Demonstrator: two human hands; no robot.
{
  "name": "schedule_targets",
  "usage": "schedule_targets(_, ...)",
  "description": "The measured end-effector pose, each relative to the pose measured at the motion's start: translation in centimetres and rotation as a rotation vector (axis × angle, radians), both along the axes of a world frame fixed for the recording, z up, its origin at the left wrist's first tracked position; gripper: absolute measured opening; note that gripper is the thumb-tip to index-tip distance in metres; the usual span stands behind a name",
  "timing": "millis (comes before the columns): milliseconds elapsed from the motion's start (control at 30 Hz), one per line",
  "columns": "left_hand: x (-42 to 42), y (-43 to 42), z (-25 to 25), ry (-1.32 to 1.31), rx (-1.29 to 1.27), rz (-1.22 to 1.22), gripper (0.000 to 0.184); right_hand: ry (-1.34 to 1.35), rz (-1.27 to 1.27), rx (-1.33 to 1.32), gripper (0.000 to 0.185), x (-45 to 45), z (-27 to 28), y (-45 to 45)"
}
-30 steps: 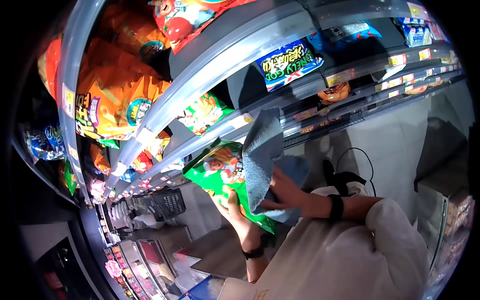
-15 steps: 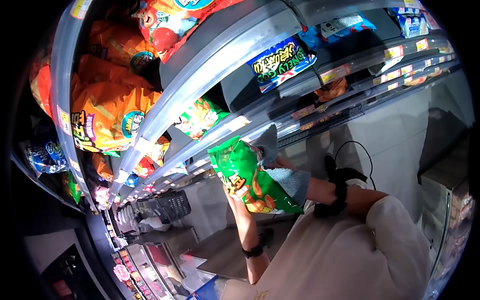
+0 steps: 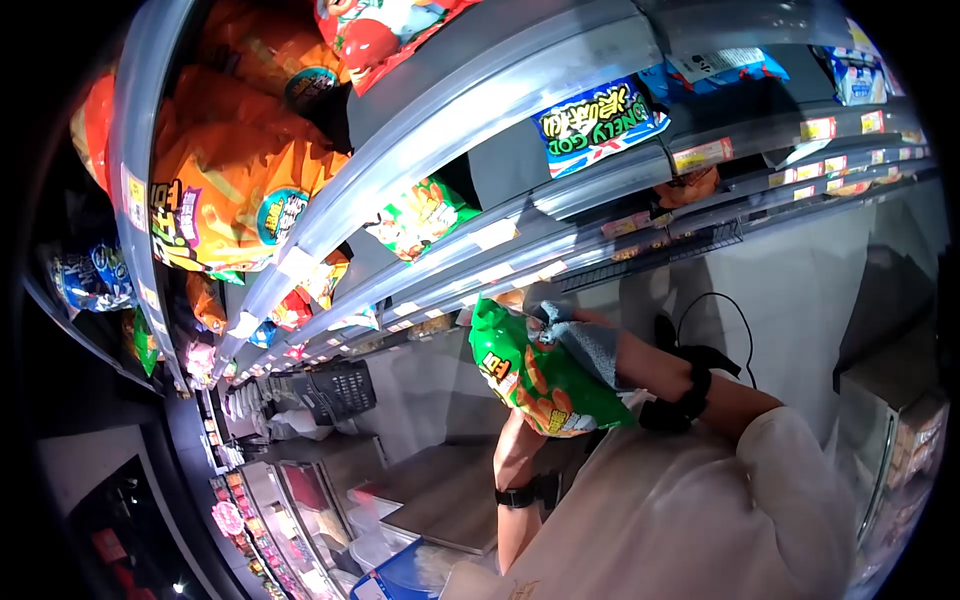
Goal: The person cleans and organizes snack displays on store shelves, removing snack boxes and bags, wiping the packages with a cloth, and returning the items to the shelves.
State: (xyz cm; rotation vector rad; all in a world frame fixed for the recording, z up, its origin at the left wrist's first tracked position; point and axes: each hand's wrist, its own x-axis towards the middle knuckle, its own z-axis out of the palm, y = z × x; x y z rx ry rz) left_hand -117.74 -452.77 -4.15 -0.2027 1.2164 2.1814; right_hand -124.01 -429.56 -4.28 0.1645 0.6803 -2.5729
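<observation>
A green snack bag (image 3: 545, 385) with orange and yellow print is held out in front of my body. My left hand (image 3: 511, 298) grips it from behind, fingertips showing at its upper edge; most of that hand is hidden behind the bag. A grey-blue cloth (image 3: 588, 350) lies against the bag's right side, in my right hand (image 3: 592, 318), whose fingers are largely covered by the cloth. Above them are shelves with an orange snack bag (image 3: 240, 185), a white-and-green bag (image 3: 420, 218) and a blue Lonely God bag (image 3: 600, 125).
Grey shelf edges (image 3: 470, 110) with price labels curve across the top. A dark crate (image 3: 340, 390) stands beyond my arms. Lower left is a rack of small packets (image 3: 240, 520). A black cable (image 3: 745, 320) loops over the tiled floor (image 3: 800, 260).
The green bag, cloth and both hands have moved to the right in view, away from the shelves. The bag has turned a little and the whole view has shifted slightly.
</observation>
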Motion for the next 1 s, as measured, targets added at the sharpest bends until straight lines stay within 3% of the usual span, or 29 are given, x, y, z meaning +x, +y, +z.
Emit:
schedule_targets(67,0.7,-1.6,-1.1,-0.056,0.047,-0.066,0.071,0.101,-0.058,0.044,0.038,-0.4,0.1,-0.2)
schedule_targets(100,1.4,-2.8,-0.9,-0.203,0.045,-0.04,0.063,-0.003,-0.069,0.073,0.035,-0.5,0.9,0.0)
schedule_targets(200,3.1,-3.7,-1.7,-0.241,-0.035,-0.013,0.06,-0.116,-0.059,0.056,0.029,-1.0,3.0,0.8)
schedule_targets(267,4.0,-4.2,-3.1,-0.237,0.07,-0.012,0.06,-0.155,-0.09,0.123,0.032,-1.1,2.6,1.7)
schedule_targets(300,4.4,-3.8,-3.2,-0.251,0.101,0.036,0.06,0.006,-0.088,-0.039,0.034,-0.8,1.0,2.1)
schedule_targets(467,3.8,-2.0,-3.5,-0.215,0.276,0.088,0.073,0.051,-0.159,-0.143,0.038,-0.3,-1.9,2.4)
schedule_targets(533,1.7,2.4,1.2,0.023,0.079,0.223,0.074,0.189,-0.184,0.26,0.038,0.3,-3.9,3.2)
schedule_targets(600,2.1,-1.5,-5.2,0.016,-0.098,0.202,0.065,0.079,-0.228,0.075,0.036,-0.6,-4.3,3.7)
schedule_targets(633,0.7,1.6,-1.5,0.1,-0.184,0.34,0.058,0.024,-0.254,-0.017,0.035,-1.0,-4.1,3.9)
schedule_targets(667,0.3,2.2,-1.2,0.104,-0.168,0.379,0.058,0.016,-0.275,-0.034,0.036,-1.1,-3.7,4.4)
schedule_targets(767,-0.8,4.0,1.5,0.158,-0.237,0.305,0.057,0.261,-0.243,0.297,0.04,-0.3,-0.3,3.6)
schedule_targets(833,-1.7,5.6,5.2,0.131,-0.217,0.16,0.057,0.516,-0.209,0.67,0.043,0.5,1.6,3.0)
schedule_targets(933,-2.0,6.4,3.5,0.151,-0.137,0.143,0.048,0.816,-0.242,1.317,0.041,1.0,4.9,1.3)
schedule_targets(1000,-1.9,6.4,4.7,0.126,-0.154,0.163,0.042,1.039,-0.206,1.329,0.039,0.7,5.8,1.2)
